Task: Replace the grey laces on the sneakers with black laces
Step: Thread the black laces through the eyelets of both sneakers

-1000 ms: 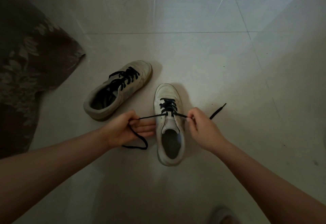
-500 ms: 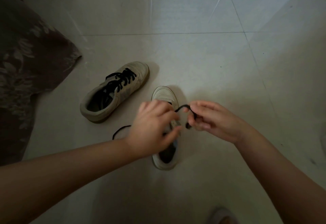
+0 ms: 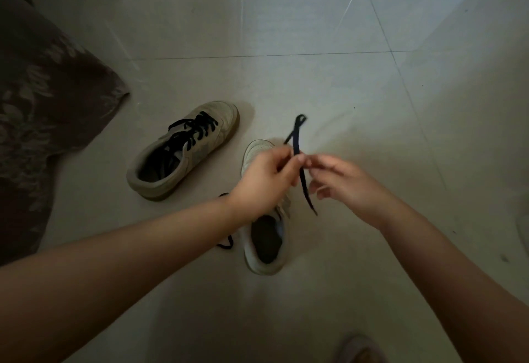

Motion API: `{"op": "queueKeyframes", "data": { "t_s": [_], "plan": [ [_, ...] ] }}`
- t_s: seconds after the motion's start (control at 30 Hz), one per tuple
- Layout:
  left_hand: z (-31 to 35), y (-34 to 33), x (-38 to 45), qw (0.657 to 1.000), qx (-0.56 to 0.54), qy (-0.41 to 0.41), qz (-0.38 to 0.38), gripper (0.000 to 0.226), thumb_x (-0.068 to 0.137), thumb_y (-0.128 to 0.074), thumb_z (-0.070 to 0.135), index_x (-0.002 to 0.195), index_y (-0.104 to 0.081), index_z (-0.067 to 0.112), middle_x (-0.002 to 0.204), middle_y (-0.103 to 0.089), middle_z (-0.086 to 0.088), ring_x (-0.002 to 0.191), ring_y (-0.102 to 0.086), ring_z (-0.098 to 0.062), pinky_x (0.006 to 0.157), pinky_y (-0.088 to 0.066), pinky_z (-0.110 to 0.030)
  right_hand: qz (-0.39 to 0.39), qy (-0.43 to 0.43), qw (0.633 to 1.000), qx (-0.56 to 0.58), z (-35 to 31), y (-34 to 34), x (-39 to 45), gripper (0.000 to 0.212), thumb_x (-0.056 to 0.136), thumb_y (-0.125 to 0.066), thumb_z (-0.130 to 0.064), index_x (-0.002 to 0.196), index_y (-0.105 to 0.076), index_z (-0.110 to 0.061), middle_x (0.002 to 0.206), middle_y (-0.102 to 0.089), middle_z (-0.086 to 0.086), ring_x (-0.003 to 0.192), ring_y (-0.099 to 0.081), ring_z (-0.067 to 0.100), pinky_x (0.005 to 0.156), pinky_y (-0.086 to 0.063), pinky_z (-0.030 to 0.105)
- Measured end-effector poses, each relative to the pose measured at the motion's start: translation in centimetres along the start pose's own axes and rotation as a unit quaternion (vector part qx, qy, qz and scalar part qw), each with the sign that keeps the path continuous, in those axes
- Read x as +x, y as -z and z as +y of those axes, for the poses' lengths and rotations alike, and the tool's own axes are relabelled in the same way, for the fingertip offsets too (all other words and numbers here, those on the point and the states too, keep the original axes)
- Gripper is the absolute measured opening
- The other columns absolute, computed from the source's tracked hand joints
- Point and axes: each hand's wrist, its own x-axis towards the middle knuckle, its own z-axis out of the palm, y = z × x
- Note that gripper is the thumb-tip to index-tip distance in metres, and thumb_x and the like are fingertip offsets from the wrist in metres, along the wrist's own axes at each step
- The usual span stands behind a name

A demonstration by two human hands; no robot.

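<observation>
Two pale sneakers lie on the tiled floor. The left sneaker [image 3: 183, 151] is laced with black and lies at an angle. The near sneaker [image 3: 264, 236] points away from me, its lacing hidden under my hands. My left hand [image 3: 264, 179] and my right hand [image 3: 340, 182] meet above its toe and pinch a black lace [image 3: 303, 179]. A loop of that lace stands up beyond my fingers and one end hangs down between my hands. Another stretch of black lace [image 3: 226, 244] lies on the floor left of this sneaker.
A dark patterned cloth [image 3: 43, 122] covers the floor at the left. A blurred pale thing [image 3: 357, 348], perhaps a foot, shows at the bottom edge. Pale floor tiles [image 3: 315, 19] stretch ahead and to the right.
One second ago my hands held the lace ends stretched out to either side of the near sneaker. They have come together over its toe, and a loop of lace now stands up beyond them.
</observation>
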Motion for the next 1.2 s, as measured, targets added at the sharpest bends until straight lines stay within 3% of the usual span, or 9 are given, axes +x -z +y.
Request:
{"op": "queueKeyframes", "data": {
  "t_s": [0.17, 0.3, 0.43, 0.57, 0.63, 0.73, 0.83, 1.07, 1.2],
  "plan": [
    [0.9, 0.3, 1.5, 0.998, -0.043, 0.046, 0.003, 0.021, 0.097, -0.049, 0.015, 0.090, -0.067, 0.004, 0.052, -0.049, 0.006, 0.051, -0.047, -0.011, 0.055, -0.043, -0.025, 0.011, 0.041, 0.996, -0.075, 0.1, -1.6, 0.1, 0.013, 0.091, -0.058, -0.008, 0.090, -0.065, -0.019, 0.083, -0.069, -0.005, 0.071, -0.065, 0.001, 0.060, -0.047, 0.016],
    [1.0, 0.6, 1.8, 0.996, -0.064, 0.062, 0.002, 0.024, 0.098, -0.049, 0.018, 0.092, -0.069, 0.005, 0.050, -0.048, 0.013, 0.048, -0.044, -0.001, 0.053, -0.038, -0.013, 0.002, 0.031, 0.984, -0.173, 0.3, -1.5, 0.5, 0.008, 0.092, -0.059, -0.013, 0.090, -0.067, -0.014, 0.075, -0.068, -0.005, 0.067, -0.066, 0.003, 0.062, -0.054, 0.022],
    [2.2, 0.8, 1.7, 0.997, -0.054, 0.048, -0.013, 0.034, 0.098, -0.049, 0.017, 0.099, -0.062, -0.014, 0.051, -0.056, 0.020, 0.054, -0.051, 0.010, 0.057, -0.035, -0.006, 0.002, 0.062, 0.950, -0.307, 0.6, -1.6, 0.7, 0.013, 0.091, -0.057, -0.012, 0.089, -0.070, -0.010, 0.077, -0.070, 0.000, 0.072, -0.067, 0.012, 0.074, -0.055, 0.033],
    [1.7, 1.1, 1.6, 0.995, 0.055, 0.045, 0.063, 0.024, 0.096, -0.051, 0.027, 0.108, -0.062, 0.010, 0.059, -0.053, 0.008, 0.055, -0.049, -0.004, 0.058, -0.041, -0.021, 0.037, 0.028, 0.986, -0.161, 1.2, -1.6, 0.9, 0.022, 0.090, -0.058, 0.000, 0.082, -0.066, -0.019, 0.074, -0.069, -0.003, 0.068, -0.069, 0.005, 0.067, -0.054, 0.018],
    [0.4, 1.6, 0.8, 0.977, 0.162, 0.052, 0.127, 0.015, 0.095, -0.052, 0.029, 0.095, -0.060, 0.016, 0.057, -0.048, 0.007, 0.051, -0.046, -0.006, 0.055, -0.039, -0.027, 0.077, 0.007, 0.996, -0.031, 1.7, -1.8, 1.1, 0.025, 0.087, -0.058, 0.008, 0.082, -0.065, -0.015, 0.078, -0.069, 0.004, 0.069, -0.070, 0.007, 0.068, -0.055, 0.018],
    [-1.9, 2.4, -1.5, 0.948, 0.310, 0.021, 0.068, 0.015, 0.090, -0.056, 0.029, 0.083, -0.063, 0.019, 0.063, -0.046, 0.010, 0.056, -0.045, -0.006, 0.053, -0.032, -0.024, 0.086, -0.002, 0.996, -0.001, 2.5, -2.2, 1.3, 0.025, 0.085, -0.060, 0.009, 0.082, -0.066, -0.015, 0.080, -0.068, 0.011, 0.066, -0.069, 0.008, 0.066, -0.055, 0.019],
    [-3.7, 2.9, -2.9, 0.914, 0.406, -0.014, -0.003, 0.012, 0.087, -0.058, 0.029, 0.088, -0.068, 0.023, 0.081, -0.049, 0.011, 0.084, -0.053, -0.013, 0.066, -0.033, -0.024, 0.082, 0.007, 0.996, -0.040, 3.2, -2.8, 1.3, 0.027, 0.082, -0.066, 0.005, 0.078, -0.067, -0.022, 0.075, -0.069, 0.003, 0.072, -0.067, 0.012, 0.070, -0.053, 0.022],
    [-4.2, 2.0, -2.7, 0.908, 0.419, 0.005, -0.021, 0.016, 0.082, -0.062, 0.036, 0.096, -0.068, 0.029, 0.086, -0.046, 0.011, 0.094, -0.052, -0.012, 0.071, -0.033, -0.024, 0.099, 0.010, 0.995, -0.017, 3.8, -3.5, 1.2, 0.025, 0.080, -0.070, 0.000, 0.078, -0.067, -0.024, 0.075, -0.070, 0.000, 0.073, -0.066, 0.008, 0.079, -0.053, 0.029],
    [-4.4, 1.5, -2.7, 0.915, 0.403, 0.016, -0.009, 0.017, 0.083, -0.063, 0.037, 0.097, -0.070, 0.031, 0.085, -0.047, 0.011, 0.093, -0.053, -0.014, 0.073, -0.033, -0.025, 0.113, 0.002, 0.993, 0.023, 3.9, -3.8, 1.0, 0.026, 0.081, -0.067, 0.005, 0.079, -0.067, -0.021, 0.075, -0.071, 0.000, 0.073, -0.068, 0.009, 0.075, -0.056, 0.028]
  ]
}}
